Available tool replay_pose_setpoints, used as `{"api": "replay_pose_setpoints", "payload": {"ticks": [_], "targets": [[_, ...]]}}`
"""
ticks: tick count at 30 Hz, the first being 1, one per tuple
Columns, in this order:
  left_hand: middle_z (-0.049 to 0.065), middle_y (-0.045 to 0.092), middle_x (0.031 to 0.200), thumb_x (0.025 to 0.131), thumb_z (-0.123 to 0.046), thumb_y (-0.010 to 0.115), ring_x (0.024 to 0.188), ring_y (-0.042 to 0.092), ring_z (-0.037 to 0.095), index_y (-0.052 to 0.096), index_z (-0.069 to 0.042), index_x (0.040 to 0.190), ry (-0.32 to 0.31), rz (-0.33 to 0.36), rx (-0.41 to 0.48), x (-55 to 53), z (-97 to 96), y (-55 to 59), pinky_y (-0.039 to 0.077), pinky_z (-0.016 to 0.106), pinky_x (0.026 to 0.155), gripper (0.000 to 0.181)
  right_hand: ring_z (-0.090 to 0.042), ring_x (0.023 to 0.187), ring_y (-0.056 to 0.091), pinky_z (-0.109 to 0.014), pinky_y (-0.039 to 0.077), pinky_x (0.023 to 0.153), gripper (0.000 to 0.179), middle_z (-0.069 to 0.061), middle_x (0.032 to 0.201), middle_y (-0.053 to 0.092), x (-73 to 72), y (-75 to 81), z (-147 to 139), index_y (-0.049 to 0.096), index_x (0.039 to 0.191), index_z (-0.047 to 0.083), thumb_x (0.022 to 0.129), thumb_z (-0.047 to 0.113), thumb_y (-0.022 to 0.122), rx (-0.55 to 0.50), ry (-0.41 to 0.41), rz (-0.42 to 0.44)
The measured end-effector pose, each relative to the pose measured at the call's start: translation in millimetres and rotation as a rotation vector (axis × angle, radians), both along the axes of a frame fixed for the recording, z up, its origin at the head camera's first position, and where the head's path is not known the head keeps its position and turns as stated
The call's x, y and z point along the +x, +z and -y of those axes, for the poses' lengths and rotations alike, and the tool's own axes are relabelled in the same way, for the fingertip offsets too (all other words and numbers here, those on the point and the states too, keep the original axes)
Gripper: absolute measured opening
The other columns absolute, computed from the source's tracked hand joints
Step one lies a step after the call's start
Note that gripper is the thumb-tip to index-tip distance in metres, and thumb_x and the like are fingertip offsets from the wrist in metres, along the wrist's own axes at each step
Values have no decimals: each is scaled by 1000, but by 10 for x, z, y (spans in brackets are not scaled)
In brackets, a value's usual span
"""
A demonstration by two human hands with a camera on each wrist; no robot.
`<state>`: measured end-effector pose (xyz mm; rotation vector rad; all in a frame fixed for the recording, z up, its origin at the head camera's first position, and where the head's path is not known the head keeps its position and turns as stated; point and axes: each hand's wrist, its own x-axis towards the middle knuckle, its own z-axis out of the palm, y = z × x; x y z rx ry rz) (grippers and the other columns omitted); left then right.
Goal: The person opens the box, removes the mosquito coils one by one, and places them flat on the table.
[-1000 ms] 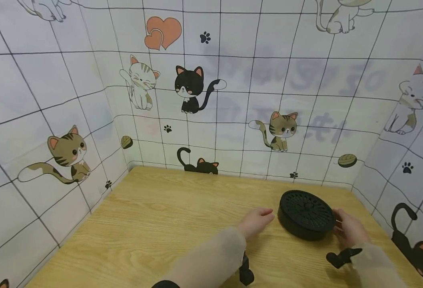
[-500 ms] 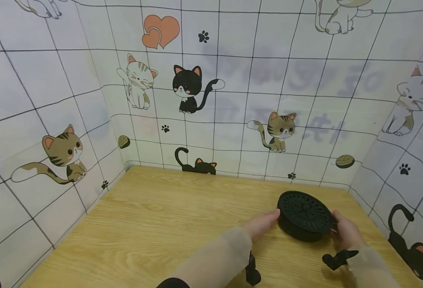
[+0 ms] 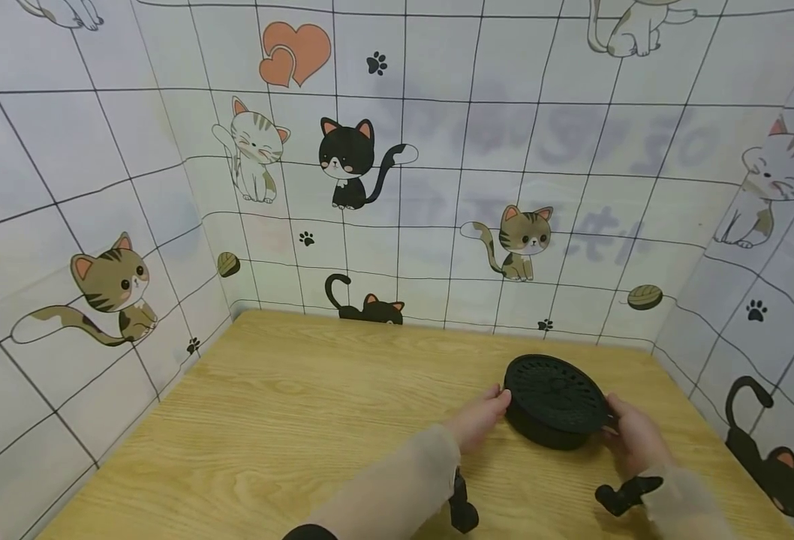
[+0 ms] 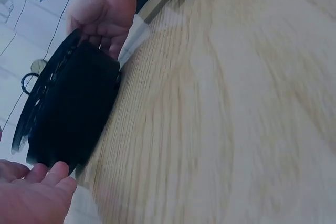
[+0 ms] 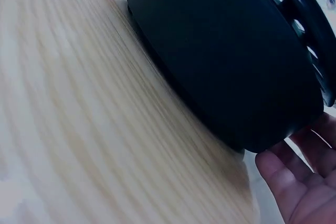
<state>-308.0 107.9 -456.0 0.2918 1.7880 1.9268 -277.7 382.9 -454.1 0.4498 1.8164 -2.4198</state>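
Observation:
A round black case with a slotted, patterned lid is near the right end of the wooden table, held between my two hands. My left hand grips its left edge, and in the left wrist view the fingers bend against its smooth side wall. From the opposite side my right hand holds the edge, with its fingers close under the wall in the right wrist view. Openings run beneath the lid's rim. A small ring shows beside the lid in the left wrist view.
The wooden tabletop stretches out to the left of the hands. White cloth walls with cat prints enclose its back and sides. Black mounts sit at both wrists, below beige sleeves.
My left hand has come to the case's left edge and taken hold of it. The case and both hands have shifted slightly left, and the right hand keeps its place on the right edge.

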Motion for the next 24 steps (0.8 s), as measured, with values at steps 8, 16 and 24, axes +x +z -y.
{"api": "replay_pose_setpoints", "payload": {"ticks": [8, 16, 24], "targets": [[15, 40, 148, 100, -41, 49, 133, 40, 37, 36, -6, 148, 96, -57, -49, -15, 207, -41, 30, 51, 110, 62, -7, 87, 59, -26, 49, 78, 27, 12, 92, 64, 56, -37, 276, 66, 93, 24, 102, 37, 44, -55, 7, -17], [15, 35, 151, 101, -37, 48, 138, 33, 32, 34, -3, 148, 142, -112, 8, -91, 419, -141, 31, 46, 111, 60, -2, 94, 61, -25, 51, 85, 26, 13, 98, 62, 50, -42, 572, 60, 108, 19, 104, 33, 39, 31, 62, -80], [14, 38, 150, 101, -39, 47, 138, 34, 32, 39, -7, 147, 204, -130, -10, -125, 729, -148, 31, 45, 111, 57, -6, 100, 60, -30, 49, 94, 50, 5, 114, 57, -21, -35, 915, 41, 139, 2, 104, 37, 37, 132, 97, -94]]}}
